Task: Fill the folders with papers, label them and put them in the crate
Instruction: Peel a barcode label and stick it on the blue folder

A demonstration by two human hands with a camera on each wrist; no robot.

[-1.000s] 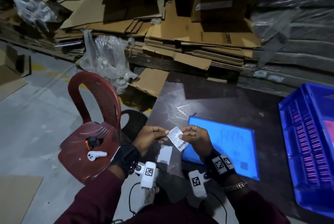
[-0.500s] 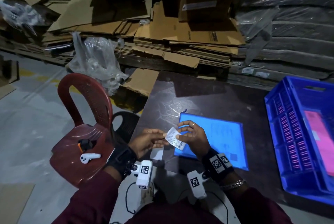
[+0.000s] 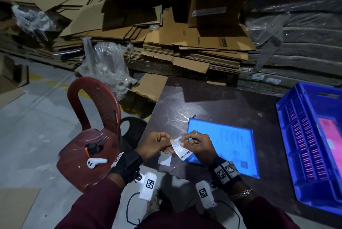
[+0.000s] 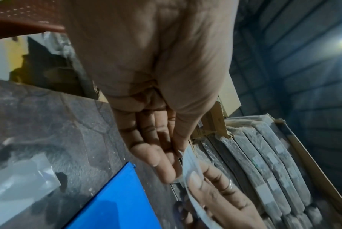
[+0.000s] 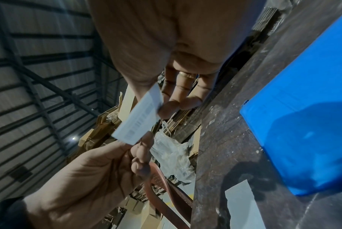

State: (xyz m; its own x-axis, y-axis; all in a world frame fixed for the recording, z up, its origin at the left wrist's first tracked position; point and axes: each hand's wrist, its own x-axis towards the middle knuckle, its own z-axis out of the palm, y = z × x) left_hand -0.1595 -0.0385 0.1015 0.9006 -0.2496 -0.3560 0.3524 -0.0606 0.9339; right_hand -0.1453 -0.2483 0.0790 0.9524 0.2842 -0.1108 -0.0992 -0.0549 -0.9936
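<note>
Both hands hold one small white barcode label (image 3: 180,147) above the near left part of the dark table (image 3: 212,105). My left hand (image 3: 157,143) pinches its upper left end; my right hand (image 3: 198,144) pinches the other side. The label (image 5: 140,119) shows printed lines and a barcode in the right wrist view, and appears edge-on as the label (image 4: 190,172) in the left wrist view. A blue folder (image 3: 227,145) lies flat on the table just right of the hands. The blue crate (image 3: 303,136) stands at the right with a pink folder (image 3: 331,136) inside.
A white backing slip (image 3: 165,160) lies on the table under the hands. A red plastic chair (image 3: 92,136) stands to the left, carrying a white controller (image 3: 96,162) and a small black device (image 3: 92,149). Flattened cardboard (image 3: 185,43) and plastic wrap (image 3: 107,66) pile up behind the table.
The hands stay together on the label, which has tilted slightly. The head view shifted, bringing the blue crate and its pink folder further into sight.
</note>
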